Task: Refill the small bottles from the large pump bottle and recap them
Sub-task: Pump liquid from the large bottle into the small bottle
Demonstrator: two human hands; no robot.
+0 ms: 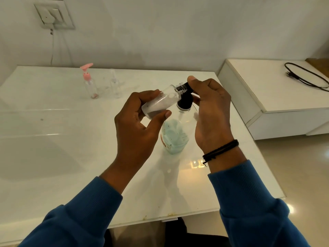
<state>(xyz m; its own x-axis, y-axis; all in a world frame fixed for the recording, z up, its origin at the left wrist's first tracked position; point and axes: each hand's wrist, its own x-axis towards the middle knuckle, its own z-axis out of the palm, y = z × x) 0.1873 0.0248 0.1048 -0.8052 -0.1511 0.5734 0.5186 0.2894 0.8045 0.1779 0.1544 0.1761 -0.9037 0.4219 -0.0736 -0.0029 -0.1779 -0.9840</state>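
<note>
Hands meet above the table [71,175]; left hand [140,122] grips a tilted small bottle [161,102], mouth against the black nozzle [185,86]; right hand [211,111] closes over the pump of the big bottle [175,134]; a slipped mouth would likely spill soap; behind, a pink-capped bottle [90,84] and a clear one [114,84] wait.

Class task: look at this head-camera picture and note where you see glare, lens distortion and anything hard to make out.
Head view: a bright reflected patch of glare sits on the glossy white table near the large pump bottle; the wide lens bows the table edges and the wall socket; the clear small bottle at the back nearly vanishes against the white surface.
</note>
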